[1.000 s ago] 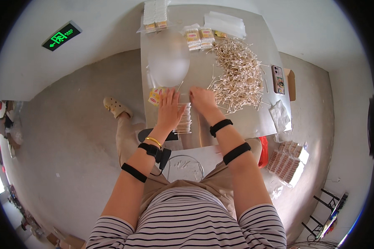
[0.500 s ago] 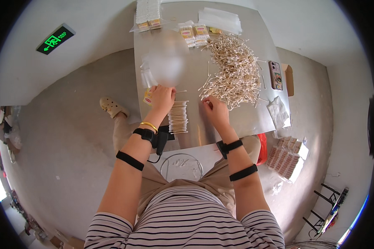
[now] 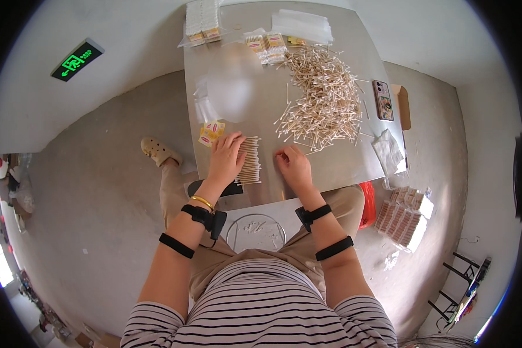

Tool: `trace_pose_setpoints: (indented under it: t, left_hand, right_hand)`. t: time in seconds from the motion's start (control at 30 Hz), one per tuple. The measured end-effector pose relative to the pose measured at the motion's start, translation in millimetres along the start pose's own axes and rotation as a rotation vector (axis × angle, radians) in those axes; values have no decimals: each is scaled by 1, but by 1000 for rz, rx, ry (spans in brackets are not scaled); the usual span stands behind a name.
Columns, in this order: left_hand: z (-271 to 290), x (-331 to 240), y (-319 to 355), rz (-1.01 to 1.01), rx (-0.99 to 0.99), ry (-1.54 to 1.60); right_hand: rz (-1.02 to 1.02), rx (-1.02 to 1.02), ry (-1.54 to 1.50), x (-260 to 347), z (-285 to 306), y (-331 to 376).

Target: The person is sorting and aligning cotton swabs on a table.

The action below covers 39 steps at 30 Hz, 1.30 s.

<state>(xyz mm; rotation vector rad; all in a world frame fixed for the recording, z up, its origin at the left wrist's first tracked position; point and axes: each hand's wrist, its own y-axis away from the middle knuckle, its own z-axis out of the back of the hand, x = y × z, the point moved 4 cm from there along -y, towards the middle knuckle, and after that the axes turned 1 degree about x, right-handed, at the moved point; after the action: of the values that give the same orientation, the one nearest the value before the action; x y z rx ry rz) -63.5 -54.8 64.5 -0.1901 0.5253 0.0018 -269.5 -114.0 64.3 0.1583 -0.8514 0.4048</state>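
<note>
Swab row: a neat row of cotton swabs (image 3: 249, 160) lies near the table's (image 3: 342, 165) front edge, left of middle.
Left hand: the left hand (image 3: 225, 158) lies flat, fingers spread, on the row's left side, pressing rather than gripping.
Right hand: the right hand (image 3: 293, 166) rests loosely curled on bare table just right of the row, holding nothing visible.
Risk: a careless push could likely skew the row or roll swabs over the front edge.
Loose pile: the swab heap (image 3: 322, 98) sprawls mid-table.
Containers: clear bags (image 3: 265, 45) at the far edge hold packed swabs; the empty sleeves (image 3: 206, 107) lie by the left edge.
</note>
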Motion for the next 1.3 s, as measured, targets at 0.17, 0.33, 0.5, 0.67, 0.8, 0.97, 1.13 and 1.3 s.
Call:
trace_pose_setpoints:
  t: [0.17, 0.33, 0.5, 0.67, 0.8, 0.97, 1.13, 1.3]
  left_hand:
    - [-3, -1, 8, 18, -15, 28]
    - [1, -2, 12, 21, -56, 0]
    - [4, 8, -3, 30, -102, -31]
    - [5, 11, -22, 2, 0, -97]
    - [8, 10, -28, -12, 47, -109]
    - [8, 10, -34, -54, 84, -129]
    - [7, 9, -42, -58, 140, -159]
    - [6, 7, -46, -75, 172, -203]
  right_hand:
    - [38, 42, 3, 8, -17, 0]
    - [70, 58, 26, 21, -26, -18]
    - [95, 40, 56, 28, -31, -31]
    - [96, 35, 76, 19, -30, -23]
    - [48, 56, 43, 13, -28, -11]
    - [36, 59, 19, 12, -25, 1]
    - [58, 23, -8, 13, -19, 14]
    - [30, 28, -21, 12, -15, 24]
